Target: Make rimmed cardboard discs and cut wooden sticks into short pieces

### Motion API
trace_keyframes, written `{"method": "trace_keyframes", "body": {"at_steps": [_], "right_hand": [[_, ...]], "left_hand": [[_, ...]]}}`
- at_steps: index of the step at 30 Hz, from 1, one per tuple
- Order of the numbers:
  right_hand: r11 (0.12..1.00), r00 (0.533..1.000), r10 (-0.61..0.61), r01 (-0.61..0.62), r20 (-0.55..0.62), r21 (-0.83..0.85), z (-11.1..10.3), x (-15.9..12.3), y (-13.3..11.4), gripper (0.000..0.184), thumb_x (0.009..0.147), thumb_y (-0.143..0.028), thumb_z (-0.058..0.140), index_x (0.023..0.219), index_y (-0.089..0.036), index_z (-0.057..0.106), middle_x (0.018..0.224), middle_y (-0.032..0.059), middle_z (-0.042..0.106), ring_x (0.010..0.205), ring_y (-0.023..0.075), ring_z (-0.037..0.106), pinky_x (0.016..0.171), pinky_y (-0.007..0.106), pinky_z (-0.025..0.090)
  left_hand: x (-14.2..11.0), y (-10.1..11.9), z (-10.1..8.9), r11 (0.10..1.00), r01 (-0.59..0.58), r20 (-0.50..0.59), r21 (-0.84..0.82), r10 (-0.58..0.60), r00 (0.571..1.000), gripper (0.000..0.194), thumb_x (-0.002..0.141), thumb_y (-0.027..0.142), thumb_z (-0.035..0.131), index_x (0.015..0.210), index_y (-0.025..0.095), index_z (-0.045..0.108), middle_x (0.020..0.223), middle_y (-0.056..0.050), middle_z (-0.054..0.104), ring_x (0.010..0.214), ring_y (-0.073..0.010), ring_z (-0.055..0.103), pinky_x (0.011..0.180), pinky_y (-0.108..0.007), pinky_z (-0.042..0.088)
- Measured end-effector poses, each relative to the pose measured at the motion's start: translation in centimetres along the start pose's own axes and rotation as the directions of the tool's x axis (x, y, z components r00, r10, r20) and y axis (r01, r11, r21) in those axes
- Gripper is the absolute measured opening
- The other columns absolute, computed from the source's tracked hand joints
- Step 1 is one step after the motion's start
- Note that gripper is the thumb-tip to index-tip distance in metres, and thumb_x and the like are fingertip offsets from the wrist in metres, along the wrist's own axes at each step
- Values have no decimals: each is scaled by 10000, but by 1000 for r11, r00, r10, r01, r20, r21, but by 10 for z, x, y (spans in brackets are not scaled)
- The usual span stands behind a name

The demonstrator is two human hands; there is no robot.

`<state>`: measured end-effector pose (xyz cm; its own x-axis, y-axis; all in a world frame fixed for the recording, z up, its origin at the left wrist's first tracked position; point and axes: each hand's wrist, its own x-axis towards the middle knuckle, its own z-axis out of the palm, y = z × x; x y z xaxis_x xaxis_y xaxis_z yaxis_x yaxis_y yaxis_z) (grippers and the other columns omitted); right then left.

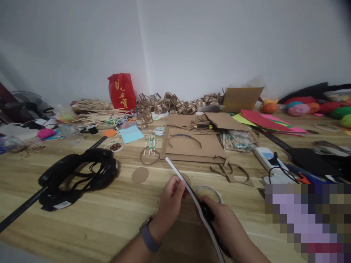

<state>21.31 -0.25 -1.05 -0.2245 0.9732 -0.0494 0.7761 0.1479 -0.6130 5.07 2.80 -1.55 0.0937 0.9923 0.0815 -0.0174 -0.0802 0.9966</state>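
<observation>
White strip [177,171] in left hand [170,197], black object [208,212] in right hand [226,221], over wooden table [93,226] before pale wall [181,44].

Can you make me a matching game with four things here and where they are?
Things
1. red bag with gold writing
2. uncovered round brown cardboard disc
3. long narrow white strip
4. thin curved brown strip

Places
A. held in the left hand
B. on a flat brown cardboard sheet
C. at the back, near the pale wall
D. directly on the wooden table

Pairs: 1-C, 2-D, 3-A, 4-B
</observation>
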Motion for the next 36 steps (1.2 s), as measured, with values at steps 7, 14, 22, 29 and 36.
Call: {"method": "trace_keyframes", "body": {"at_steps": [7,14,22,29,36], "right_hand": [[999,999,18,-16,27,-51,2,0,0,353,711,-149,369,921,-207,646,891,79,760,836,247,706,649,272,443],[995,998,36,-32,43,-91,1,0,0,321,725,-125,373,918,-202,617,896,90,751,844,262,702,646,284,428],[994,997,51,-46,52,-96,-2,-3,-4,302,761,-116,396,961,-218,599,946,77,744,878,250,696,681,282,434],[990,998,58,-54,23,-129,-4,-3,-5,316,753,-92,429,961,-236,619,929,62,753,869,238,703,660,255,435],[983,996,81,-72,46,-167,-3,-1,-4,450,687,-44,400,1021,-226,641,912,68,762,881,243,710,667,262,448]], "left_hand": [[-1,0,0,999,-15,12,36,14,1000,366,909,522,430,750,196,475,655,26,470,640,-136,458,631,-250,363],[1,-1,-1,999,-33,35,20,32,999,364,908,514,448,742,192,476,647,30,469,632,-131,451,626,-250,354],[-2,5,-1,999,-49,20,-1,49,999,374,904,525,456,740,190,480,652,25,482,636,-130,462,631,-244,369],[-2,0,0,999,-47,83,-4,47,995,383,892,549,466,766,188,494,654,27,476,626,-129,455,612,-245,367],[-3,-3,2,998,-38,96,-57,44,994,350,904,503,477,762,183,491,661,29,463,628,-120,439,606,-238,363]]}}
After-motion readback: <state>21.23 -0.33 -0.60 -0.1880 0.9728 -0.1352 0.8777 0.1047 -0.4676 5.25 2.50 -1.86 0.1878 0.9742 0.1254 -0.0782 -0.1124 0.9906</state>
